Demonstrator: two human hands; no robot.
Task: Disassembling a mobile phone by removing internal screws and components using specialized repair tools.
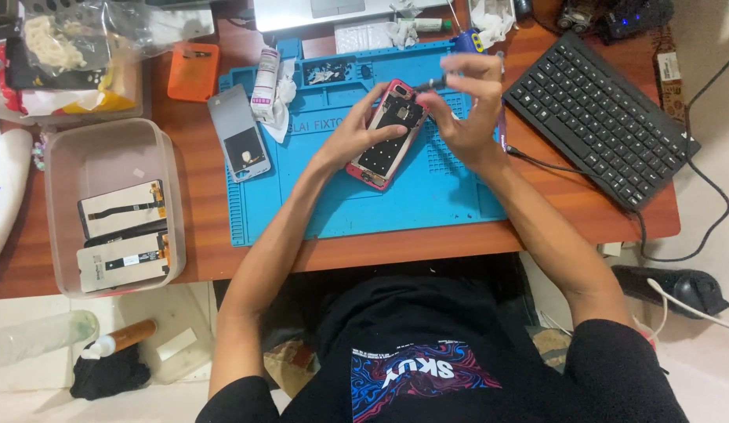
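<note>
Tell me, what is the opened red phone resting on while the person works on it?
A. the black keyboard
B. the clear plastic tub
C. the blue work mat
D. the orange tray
C: the opened red phone, steadied by the left hand while the right hand holds a thin tool to it, has its lower end resting on the blue work mat.

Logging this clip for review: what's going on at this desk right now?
A person holds an opened red smartphone, back cover off, tilted above a blue repair mat. The left hand steadies the phone; the right hand holds a thin dark tool at its top end. A detached back cover lies on the mat's left side.
</note>
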